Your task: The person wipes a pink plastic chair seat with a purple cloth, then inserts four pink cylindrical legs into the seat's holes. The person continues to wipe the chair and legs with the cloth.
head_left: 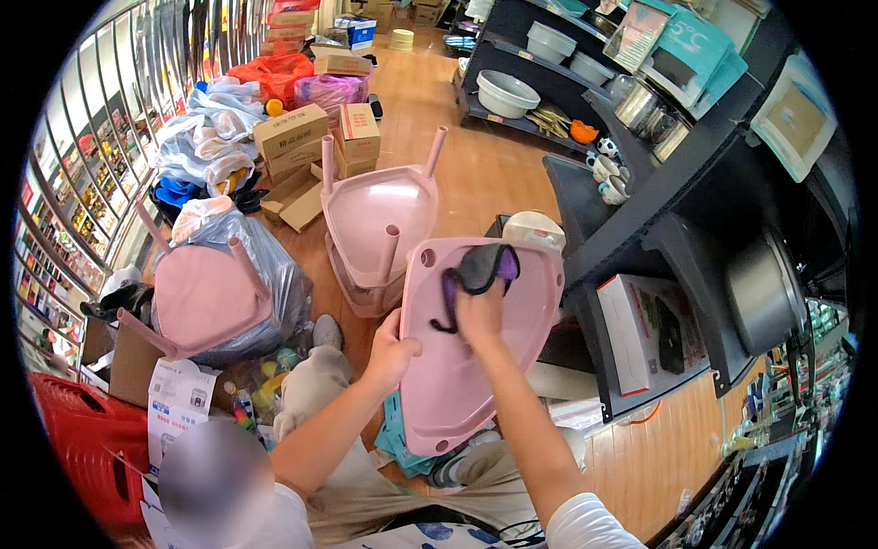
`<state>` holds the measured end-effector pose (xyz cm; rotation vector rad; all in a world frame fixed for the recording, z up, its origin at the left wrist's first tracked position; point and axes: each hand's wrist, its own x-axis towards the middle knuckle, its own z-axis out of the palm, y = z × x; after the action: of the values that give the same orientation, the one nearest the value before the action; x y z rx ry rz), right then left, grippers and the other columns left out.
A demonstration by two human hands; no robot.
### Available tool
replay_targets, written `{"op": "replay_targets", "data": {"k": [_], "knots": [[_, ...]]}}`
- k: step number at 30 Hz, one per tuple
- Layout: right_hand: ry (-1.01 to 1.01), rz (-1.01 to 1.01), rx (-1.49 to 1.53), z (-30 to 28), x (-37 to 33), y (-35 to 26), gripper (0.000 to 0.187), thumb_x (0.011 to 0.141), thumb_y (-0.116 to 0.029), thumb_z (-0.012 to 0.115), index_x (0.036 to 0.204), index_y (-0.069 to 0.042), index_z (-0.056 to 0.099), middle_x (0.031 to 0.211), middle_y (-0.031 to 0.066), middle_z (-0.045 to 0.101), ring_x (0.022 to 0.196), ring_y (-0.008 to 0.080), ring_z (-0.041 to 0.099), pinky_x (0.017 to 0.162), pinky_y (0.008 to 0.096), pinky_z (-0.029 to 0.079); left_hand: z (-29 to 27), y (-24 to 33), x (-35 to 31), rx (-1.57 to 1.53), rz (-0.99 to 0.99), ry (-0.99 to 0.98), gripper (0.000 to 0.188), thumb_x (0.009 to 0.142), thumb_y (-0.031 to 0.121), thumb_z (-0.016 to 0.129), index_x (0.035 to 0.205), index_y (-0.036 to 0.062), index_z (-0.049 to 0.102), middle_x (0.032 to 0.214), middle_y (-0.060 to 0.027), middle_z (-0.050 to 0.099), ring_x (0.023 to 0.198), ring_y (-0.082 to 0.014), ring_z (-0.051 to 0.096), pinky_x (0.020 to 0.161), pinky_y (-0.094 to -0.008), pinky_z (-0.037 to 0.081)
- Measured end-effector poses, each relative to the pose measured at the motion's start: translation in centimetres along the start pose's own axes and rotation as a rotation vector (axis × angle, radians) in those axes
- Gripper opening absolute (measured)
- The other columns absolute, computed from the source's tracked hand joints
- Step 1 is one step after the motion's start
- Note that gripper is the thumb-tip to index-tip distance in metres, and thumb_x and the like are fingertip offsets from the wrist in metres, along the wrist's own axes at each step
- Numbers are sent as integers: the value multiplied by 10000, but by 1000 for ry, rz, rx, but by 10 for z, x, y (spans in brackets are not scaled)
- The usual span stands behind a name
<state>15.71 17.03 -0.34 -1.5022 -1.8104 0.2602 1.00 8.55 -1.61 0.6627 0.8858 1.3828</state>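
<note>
A pink plastic panel [439, 389], like a stool seat with raised edges and round holes at its corners, is tilted in front of me. My left hand [395, 355] grips its left edge, thumb over the rim. With my right hand [481, 314] I hold a dark grey and purple cloth [485, 267] against the panel's upper part; a dark loop of it hangs to the left. Just beyond is an upturned pink stool [382, 220] with its legs pointing up. Another upturned pink stool [206, 297] rests on a grey plastic bag at the left.
Cardboard boxes [293, 142] and plastic bags [212, 123] line the left, beside a metal railing [96, 137]. Dark shelves [631, 215] on the right hold basins [506, 94], cups, a boxed item and a pot [764, 293]. A red plastic object [78, 448] stands at lower left.
</note>
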Motion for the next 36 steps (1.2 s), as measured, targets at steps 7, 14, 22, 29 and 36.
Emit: {"op": "replay_targets", "data": {"k": [7,14,22,29,36], "knots": [[-329,-597,-215,-11,-29,-2,386,733,-203,622,1049,18,593,1085,213,546,1118,401,461,1016,477,333,-8,-4,1,-156,-117,-17,585,578,-112,462,1147,14,511,900,-64,572,755,-164,574,635,-272,479],[57,-452,-239,-34,11,10,304,764,-179,634,1007,2,601,1076,175,512,1066,382,455,942,473,362,-12,-3,5,-181,-161,-68,615,581,-97,466,1187,6,493,993,-79,581,878,-181,578,754,-286,489],[252,-354,-162,-27,11,-16,186,731,-122,612,863,6,581,924,213,531,915,407,483,805,492,380,-5,-4,7,-59,-109,-115,618,584,-95,481,1190,27,498,992,-64,572,882,-170,567,748,-293,476],[-262,-502,-176,-10,-7,-12,323,727,-242,642,968,-29,653,1188,194,530,1137,368,455,1009,435,343,-16,1,7,-29,-46,-103,639,576,-109,458,1202,14,498,999,-55,580,892,-161,570,749,-254,459],[250,44,-386,-31,1,127,475,804,-208,587,1208,16,476,1159,258,505,1122,421,437,994,464,324,-4,-6,-7,47,4,-143,614,552,-89,494,1159,3,497,994,-47,566,920,-161,550,765,-269,450]]}}
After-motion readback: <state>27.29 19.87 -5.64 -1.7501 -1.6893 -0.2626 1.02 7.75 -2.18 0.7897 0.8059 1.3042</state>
